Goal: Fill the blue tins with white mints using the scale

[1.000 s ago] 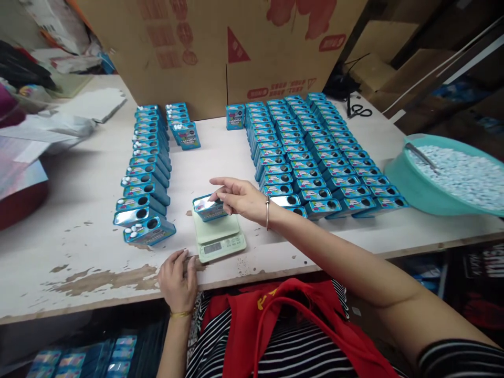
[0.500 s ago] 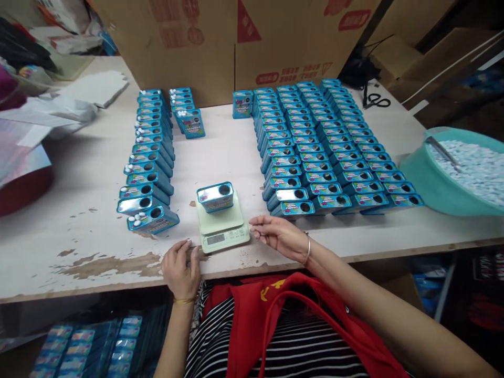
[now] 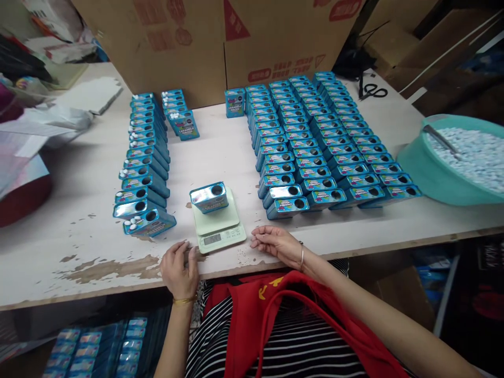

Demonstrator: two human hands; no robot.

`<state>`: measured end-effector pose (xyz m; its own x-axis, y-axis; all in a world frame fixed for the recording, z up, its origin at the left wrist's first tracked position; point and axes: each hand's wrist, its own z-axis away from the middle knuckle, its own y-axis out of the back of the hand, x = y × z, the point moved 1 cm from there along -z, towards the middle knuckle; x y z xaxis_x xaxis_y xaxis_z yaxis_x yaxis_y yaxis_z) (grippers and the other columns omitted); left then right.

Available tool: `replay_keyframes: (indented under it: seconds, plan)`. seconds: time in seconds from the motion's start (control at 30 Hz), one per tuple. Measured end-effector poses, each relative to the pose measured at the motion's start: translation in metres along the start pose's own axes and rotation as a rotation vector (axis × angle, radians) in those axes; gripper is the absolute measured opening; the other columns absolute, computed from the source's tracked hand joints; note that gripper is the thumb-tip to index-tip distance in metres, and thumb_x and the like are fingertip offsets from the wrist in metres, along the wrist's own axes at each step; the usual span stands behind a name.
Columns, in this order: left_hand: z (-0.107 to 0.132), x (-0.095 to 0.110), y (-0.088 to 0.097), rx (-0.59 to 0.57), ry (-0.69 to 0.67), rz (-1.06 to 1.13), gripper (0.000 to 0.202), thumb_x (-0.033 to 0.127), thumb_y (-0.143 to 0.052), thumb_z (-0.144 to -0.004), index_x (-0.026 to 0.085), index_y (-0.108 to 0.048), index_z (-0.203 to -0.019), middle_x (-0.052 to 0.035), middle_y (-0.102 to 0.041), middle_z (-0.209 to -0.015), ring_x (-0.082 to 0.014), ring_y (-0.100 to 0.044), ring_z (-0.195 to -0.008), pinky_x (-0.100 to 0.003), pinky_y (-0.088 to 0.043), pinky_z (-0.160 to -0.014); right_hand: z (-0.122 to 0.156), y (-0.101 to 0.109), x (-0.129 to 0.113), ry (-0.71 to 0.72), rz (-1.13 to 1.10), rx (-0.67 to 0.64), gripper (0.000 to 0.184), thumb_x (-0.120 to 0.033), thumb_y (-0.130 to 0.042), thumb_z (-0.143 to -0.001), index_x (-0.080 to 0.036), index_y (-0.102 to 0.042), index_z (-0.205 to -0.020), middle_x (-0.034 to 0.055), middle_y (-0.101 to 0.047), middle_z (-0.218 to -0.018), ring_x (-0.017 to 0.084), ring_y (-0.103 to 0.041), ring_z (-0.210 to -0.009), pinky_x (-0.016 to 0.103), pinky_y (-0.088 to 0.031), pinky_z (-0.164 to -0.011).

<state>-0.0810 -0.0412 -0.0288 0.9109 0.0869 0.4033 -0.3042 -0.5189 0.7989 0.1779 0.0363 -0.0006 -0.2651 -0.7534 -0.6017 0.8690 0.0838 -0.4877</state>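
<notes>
A blue tin (image 3: 208, 197) with a round hole on top stands on a small pale green scale (image 3: 218, 224) near the table's front edge. My left hand (image 3: 179, 269) rests on the table edge just left of the scale, fingers loosely curled, holding nothing. To the scale's right lies my right hand (image 3: 277, 244) on the table, fingers relaxed and apart, empty, its fingertips close to the scale's corner.
Several blue tins stand in a row at the left (image 3: 144, 165) and in a large block at the right (image 3: 315, 142). A teal basin (image 3: 417, 168) of white candies sits far right. A cardboard box (image 3: 220, 47) stands behind; scissors (image 3: 372, 92) lie at the back right.
My right hand let go of the tin on the scale and drew back to the table's front edge beside the scale. The left hand stayed put.
</notes>
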Motion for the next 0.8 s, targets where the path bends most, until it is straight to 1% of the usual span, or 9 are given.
replay_keyframes:
  seconds: [0.1,0.23,0.37,0.47,0.5,0.6,0.67,0.73,0.8]
  plan:
    - [0.001,-0.002,-0.001,-0.007,0.003,0.011,0.024,0.035,-0.051,-0.088,0.016,-0.063,-0.096,-0.0104,-0.062,-0.100,-0.0216,-0.056,-0.095,-0.037,-0.041,-0.086,-0.004,0.000,0.004,0.002,0.056,-0.030,0.030,-0.025,-0.080,-0.062,-0.012,-0.061,-0.082,0.0038,-0.066,-0.072,0.009,-0.063,-0.062,0.018,-0.048,-0.056]
    - [0.000,0.003,0.005,-0.004,-0.009,0.065,0.024,0.034,-0.050,-0.089,0.016,-0.061,-0.100,-0.0106,-0.060,-0.100,-0.0213,-0.055,-0.096,-0.037,-0.042,-0.088,-0.009,0.002,0.013,0.060,0.116,-0.007,0.043,-0.041,-0.082,-0.056,-0.012,-0.060,-0.079,0.0010,-0.064,-0.067,0.008,-0.060,-0.053,0.018,-0.045,-0.050]
    - [-0.032,0.025,0.025,0.041,-0.123,0.128,0.036,0.034,-0.054,-0.087,0.018,-0.052,-0.119,-0.0131,-0.055,-0.113,-0.0239,-0.051,-0.109,-0.041,-0.040,-0.095,-0.010,-0.001,0.018,0.116,0.159,-0.012,0.049,-0.052,-0.079,-0.056,-0.011,-0.058,-0.074,-0.0005,-0.063,-0.061,0.005,-0.055,-0.045,0.017,-0.039,-0.045]
    - [-0.080,0.038,0.034,-0.018,-0.287,0.040,0.067,0.051,-0.058,-0.081,0.017,-0.038,-0.135,-0.0178,-0.048,-0.127,-0.0316,-0.043,-0.120,-0.047,-0.034,-0.100,-0.017,-0.005,0.020,0.121,0.162,-0.032,0.053,-0.059,-0.075,-0.056,-0.012,-0.056,-0.071,-0.0020,-0.060,-0.056,0.005,-0.051,-0.039,0.017,-0.034,-0.040]
    - [-0.099,0.040,0.035,-0.067,-0.348,0.009,0.069,0.055,-0.056,-0.081,0.016,-0.037,-0.135,-0.0176,-0.049,-0.126,-0.0324,-0.045,-0.119,-0.047,-0.035,-0.099,-0.020,-0.006,0.021,0.124,0.148,-0.034,0.055,-0.061,-0.075,-0.053,-0.012,-0.055,-0.071,-0.0024,-0.059,-0.056,0.006,-0.051,-0.038,0.017,-0.034,-0.038]
    - [-0.158,0.045,0.027,-0.292,-0.517,-0.010,0.048,0.052,-0.047,-0.086,0.021,-0.048,-0.122,-0.0099,-0.060,-0.106,-0.0252,-0.057,-0.097,-0.038,-0.043,-0.083,-0.029,-0.008,0.023,0.136,0.110,-0.044,0.060,-0.063,-0.077,-0.047,-0.013,-0.053,-0.070,-0.0022,-0.058,-0.058,0.007,-0.053,-0.040,0.018,-0.033,-0.037]
    - [-0.198,0.051,0.014,-0.396,-0.582,0.003,0.035,0.045,-0.047,-0.088,0.022,-0.052,-0.113,-0.0062,-0.060,-0.096,-0.0212,-0.058,-0.085,-0.033,-0.044,-0.075,-0.034,-0.007,0.026,0.133,0.096,-0.056,0.062,-0.066,-0.076,-0.045,-0.014,-0.052,-0.069,-0.0017,-0.058,-0.058,0.007,-0.053,-0.040,0.018,-0.033,-0.036]
    - [-0.241,0.062,-0.007,-0.416,-0.596,-0.034,0.031,0.039,-0.050,-0.086,0.021,-0.052,-0.110,-0.0060,-0.059,-0.097,-0.0214,-0.058,-0.088,-0.033,-0.044,-0.076,-0.038,-0.006,0.032,0.112,0.089,-0.067,0.066,-0.070,-0.073,-0.043,-0.014,-0.051,-0.070,-0.0018,-0.057,-0.057,0.008,-0.052,-0.039,0.018,-0.031,-0.036]
    - [-0.286,0.077,-0.036,-0.408,-0.571,-0.122,0.029,0.033,-0.052,-0.084,0.019,-0.051,-0.110,-0.0065,-0.059,-0.101,-0.0225,-0.056,-0.095,-0.033,-0.044,-0.081,-0.042,-0.004,0.037,0.086,0.098,-0.069,0.069,-0.073,-0.072,-0.042,-0.014,-0.052,-0.071,-0.0023,-0.057,-0.056,0.006,-0.051,-0.041,0.018,-0.031,-0.038]
